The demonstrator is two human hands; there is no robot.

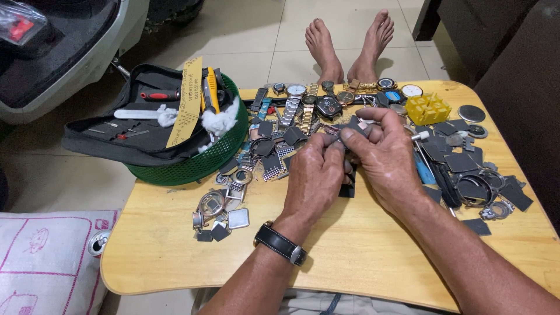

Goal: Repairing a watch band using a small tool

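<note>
Over the middle of a low wooden table [361,256], my left hand [315,178] and my right hand [385,154] meet, fingers pinched together on a small dark watch part [350,135]. Exactly what the part is stays hidden by the fingers. A black-strapped wristwatch [281,244] sits on my left wrist. Just beyond the hands lie several wristwatches [303,105] in a row, with dark square watch parts [274,143] scattered beneath them.
A green basket [210,163] at the table's left holds a black open tool case [128,125] with screwdrivers, a yellow ruler and cotton. A yellow plastic holder [427,108], round case backs [471,113] and rings lie on the right. My bare feet [350,44] rest beyond the table.
</note>
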